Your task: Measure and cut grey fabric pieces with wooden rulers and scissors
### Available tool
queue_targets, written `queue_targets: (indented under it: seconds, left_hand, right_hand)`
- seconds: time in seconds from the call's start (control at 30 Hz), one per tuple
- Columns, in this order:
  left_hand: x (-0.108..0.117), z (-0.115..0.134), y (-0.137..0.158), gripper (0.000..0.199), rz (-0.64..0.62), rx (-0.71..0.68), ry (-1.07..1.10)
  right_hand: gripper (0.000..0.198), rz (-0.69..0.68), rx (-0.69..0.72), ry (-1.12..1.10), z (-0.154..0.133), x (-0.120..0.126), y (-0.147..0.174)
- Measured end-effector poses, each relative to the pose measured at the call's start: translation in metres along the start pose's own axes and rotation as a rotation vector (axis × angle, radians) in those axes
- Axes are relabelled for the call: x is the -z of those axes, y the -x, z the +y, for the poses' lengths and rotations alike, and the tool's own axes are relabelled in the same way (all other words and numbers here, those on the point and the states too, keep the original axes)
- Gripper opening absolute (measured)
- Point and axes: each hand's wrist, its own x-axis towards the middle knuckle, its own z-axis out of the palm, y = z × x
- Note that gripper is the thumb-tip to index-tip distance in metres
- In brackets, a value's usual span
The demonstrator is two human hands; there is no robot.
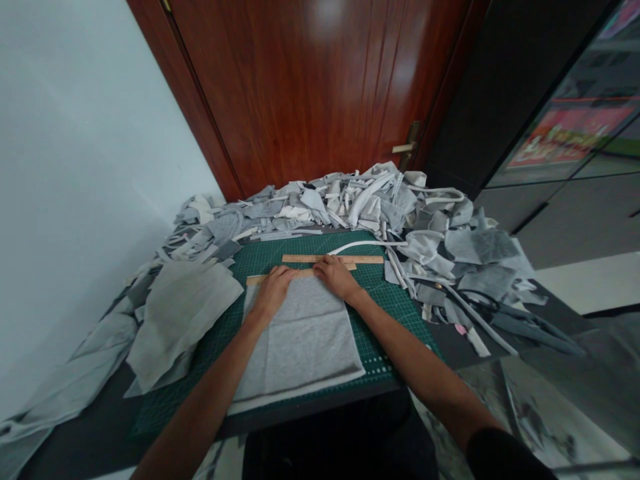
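Observation:
A grey rectangular piece of fabric lies on a green cutting mat in front of me. Along its far edge lies a wooden ruler. My left hand grips the ruler near its left part, fingers bent over it. Closer to the ruler's right end, my right hand has its fingers closed on it; the fingertips are partly hidden. Just beyond lies a second wooden ruler, roughly parallel, close to my right fingers. A white strip curves from there to the right.
Grey and white fabric scraps are heaped along the table's back and right. Larger fabric pieces lie on the left. Black-handled scissors seem to rest among the right-hand scraps. A wooden door stands behind, a white wall at left.

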Motion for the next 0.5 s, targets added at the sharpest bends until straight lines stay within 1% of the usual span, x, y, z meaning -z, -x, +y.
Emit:
queue_targets:
  seconds: [0.33, 0.5]
  left_hand:
    - [0.0004, -0.0009, -0.0003, 0.039, -0.019, 0.004, -0.018]
    - [0.0012, 0.0017, -0.0004, 0.037, 0.014, -0.018, 0.013]
  right_hand:
    - [0.024, -0.064, -0.001, 0.021, -0.0003, 0.0048, 0.0000]
    - [0.024, -0.076, -0.007, 0.022, -0.0025, 0.0076, 0.0014]
